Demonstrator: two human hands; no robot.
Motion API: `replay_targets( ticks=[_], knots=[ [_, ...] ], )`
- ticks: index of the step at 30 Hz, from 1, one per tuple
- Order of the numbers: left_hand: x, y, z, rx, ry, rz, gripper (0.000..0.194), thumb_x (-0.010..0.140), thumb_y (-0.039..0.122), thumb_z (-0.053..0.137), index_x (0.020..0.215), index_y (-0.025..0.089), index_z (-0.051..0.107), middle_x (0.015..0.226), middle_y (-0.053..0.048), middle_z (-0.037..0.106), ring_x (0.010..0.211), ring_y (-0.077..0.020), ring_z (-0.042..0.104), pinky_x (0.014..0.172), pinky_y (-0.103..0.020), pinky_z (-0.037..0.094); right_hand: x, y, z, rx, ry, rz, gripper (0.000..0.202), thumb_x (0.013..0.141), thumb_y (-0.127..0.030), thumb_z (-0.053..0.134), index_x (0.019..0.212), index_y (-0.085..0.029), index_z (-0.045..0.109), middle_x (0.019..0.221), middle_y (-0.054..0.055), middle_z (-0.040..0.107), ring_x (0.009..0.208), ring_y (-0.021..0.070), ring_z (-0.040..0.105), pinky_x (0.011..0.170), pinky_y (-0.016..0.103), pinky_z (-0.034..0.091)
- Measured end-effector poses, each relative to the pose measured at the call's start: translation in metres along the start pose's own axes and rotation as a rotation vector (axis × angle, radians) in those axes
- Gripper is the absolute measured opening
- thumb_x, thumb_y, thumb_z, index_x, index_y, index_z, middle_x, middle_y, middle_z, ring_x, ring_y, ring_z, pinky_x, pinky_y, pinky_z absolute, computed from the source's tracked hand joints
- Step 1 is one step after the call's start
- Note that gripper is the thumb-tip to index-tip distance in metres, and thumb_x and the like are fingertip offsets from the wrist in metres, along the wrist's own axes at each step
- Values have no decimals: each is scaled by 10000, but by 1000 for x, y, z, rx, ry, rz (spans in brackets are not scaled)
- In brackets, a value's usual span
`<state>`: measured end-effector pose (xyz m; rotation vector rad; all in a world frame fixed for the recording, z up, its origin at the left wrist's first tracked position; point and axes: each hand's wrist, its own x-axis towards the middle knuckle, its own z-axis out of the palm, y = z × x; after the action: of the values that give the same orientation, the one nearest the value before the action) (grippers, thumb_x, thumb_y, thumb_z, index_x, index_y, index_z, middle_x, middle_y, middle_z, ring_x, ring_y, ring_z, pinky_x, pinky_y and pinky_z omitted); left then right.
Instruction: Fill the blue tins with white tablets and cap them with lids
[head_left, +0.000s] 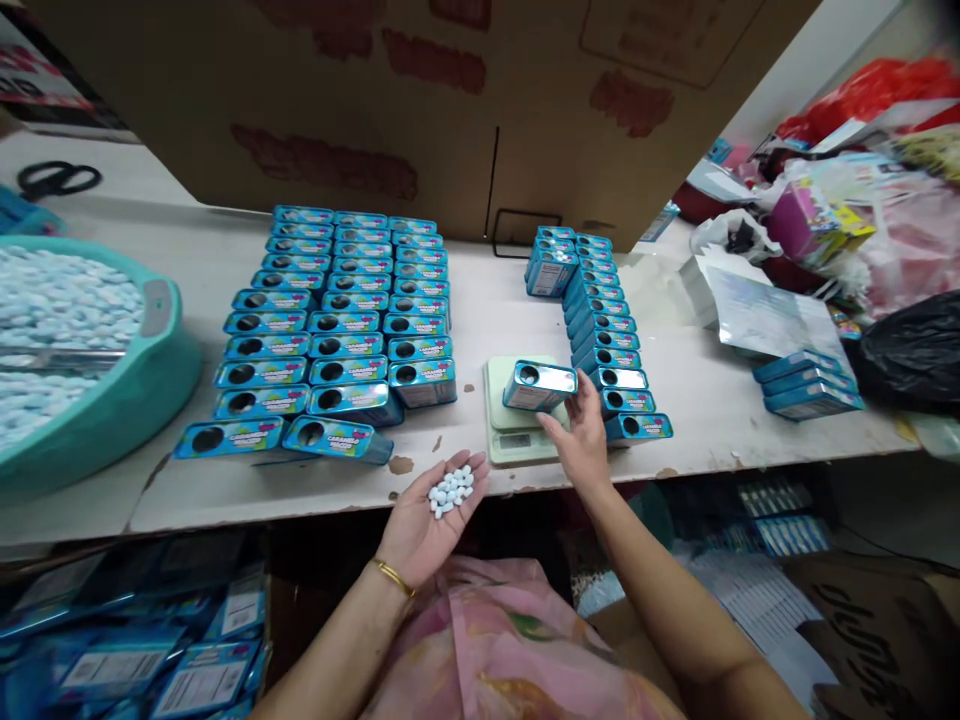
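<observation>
My left hand (433, 510) is palm up near the table's front edge, cupping a small heap of pale blue candies (452, 489). My right hand (581, 430) grips the right end of a blue candy tin (540, 386), thumb in front and fingers behind. That tin stands on a pale green kitchen scale (501, 440), its round top hole facing up. Rows of similar upright tins (347, 345) stand left of the scale, with dark holes and "Caramelo" lettering. To the right is another column of tins (609, 325).
A turquoise basin (169, 350) of pale candies and a metal scoop (60, 360) is at the left. A big cardboard box (540, 110) blocks the back. Scissors (58, 180), stacked tins (808, 385) and a black bag (915, 345) lie farther out. More blue packs (127, 640) fill a box below.
</observation>
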<state>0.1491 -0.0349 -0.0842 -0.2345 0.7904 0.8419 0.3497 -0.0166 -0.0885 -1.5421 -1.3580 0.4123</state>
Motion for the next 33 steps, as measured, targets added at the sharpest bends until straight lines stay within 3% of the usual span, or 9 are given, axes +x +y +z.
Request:
replay_targets(
  ticks=[4,10,13,18,21,24,28,33],
  knots=[
    [5,11,12,-28,-23,72,202,767,138,435,872,61,590,930,-161,626,942,-232,564,775,-349,489,15,-5,3,-14,-107,-113,399,785,-218,459,1171,-179,365,1052,80,509,953,168,511,828,351,436],
    [27,13,29,-108,-74,140,185,771,151,415,769,83,587,640,-71,626,648,-149,602,674,-295,501,10,-60,-14,-449,-388,-742,382,820,-107,386,1165,-259,447,1116,38,513,1082,179,407,984,423,261],
    [34,10,35,-109,-90,96,198,768,170,418,816,81,588,647,-66,624,614,-127,590,621,-240,488,8,-74,-14,-587,-460,-975,358,831,-132,402,1157,-266,466,1081,23,542,1075,177,408,990,434,235],
    [36,4,36,-101,-136,19,246,765,186,420,900,50,574,748,-99,639,656,-122,595,592,-191,474,6,-78,-10,-656,-465,-1119,329,843,-156,395,1152,-237,477,1050,14,560,1024,168,435,974,421,252],
    [37,4,37,-113,-128,33,227,766,183,417,860,50,575,701,-93,634,615,-122,589,558,-196,477,7,-75,-10,-629,-469,-1081,347,837,-142,403,1156,-259,471,1071,6,552,1044,164,424,979,406,245],
    [40,4,38,-148,-96,101,160,751,146,432,791,85,574,658,-67,625,595,-126,586,559,-226,488,12,-65,-9,-554,-458,-930,379,820,-104,403,1158,-263,469,1089,17,538,1050,174,419,968,403,264],
    [42,5,36,-171,-71,154,145,755,137,425,728,96,561,663,-78,622,642,-161,602,621,-301,510,20,-43,-8,-325,-345,-594,377,788,-115,434,1143,-239,469,1063,56,517,1011,192,440,904,398,342],
    [36,6,29,-158,-31,154,173,770,154,417,752,71,568,760,-140,629,786,-206,609,670,-320,517,25,-11,-2,132,-181,-151,324,745,-191,497,1066,-203,451,1007,53,503,928,167,492,828,354,417]
  ],
)
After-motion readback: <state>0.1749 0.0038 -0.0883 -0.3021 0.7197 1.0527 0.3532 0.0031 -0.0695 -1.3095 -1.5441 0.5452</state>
